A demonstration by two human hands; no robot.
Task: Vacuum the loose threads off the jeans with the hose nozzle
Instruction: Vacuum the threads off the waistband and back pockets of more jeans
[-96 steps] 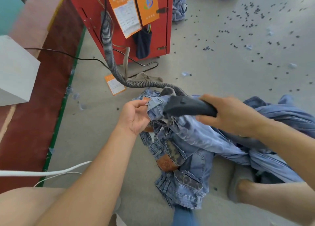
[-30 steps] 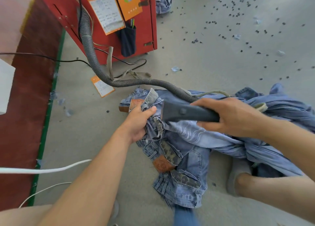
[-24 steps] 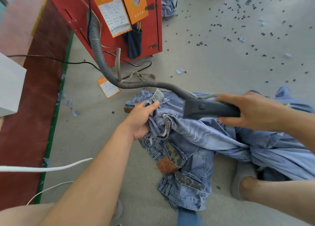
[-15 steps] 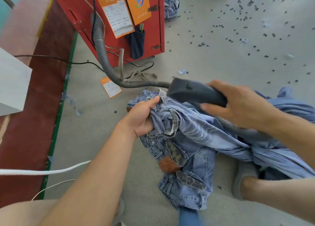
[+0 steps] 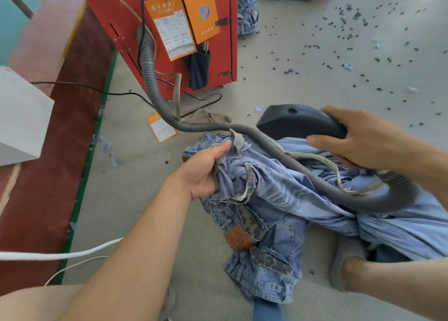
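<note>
Lying crumpled on the grey concrete floor [image 5: 315, 73]: a pair of light-blue washed denim jeans [image 5: 278, 199], waistband turned toward the left, brown leather patch [image 5: 238, 239] facing up near the middle. Gripped at the waistband edge by the left hand [image 5: 202, 172], fingers curled round a bunched fold of denim, thumb laid along the top. Held above and just behind the jeans by the right hand [image 5: 363, 141]: a dark grey, rounded plastic hose nozzle [image 5: 298, 123], fingers wrapped round its rear part, blunt front end pointing left and lifted clear of the fabric. Running from the nozzle's rear in a loop under the right wrist, then across the top of the jeans and up to the left: a grey ribbed flexible hose [image 5: 155, 88], ending at a red metal cabinet [image 5: 167, 29] with orange paper labels [image 5: 184, 22] stuck on its side. Draped over the hose near the right hand, a pale frayed fabric strip [image 5: 324, 160]. Scattered over the far right of the floor, many small dark scraps [image 5: 349, 10]. At far left, a white box [image 5: 21, 114] on a red-painted floor strip; lower left, a white cable [image 5: 60, 254].
</note>
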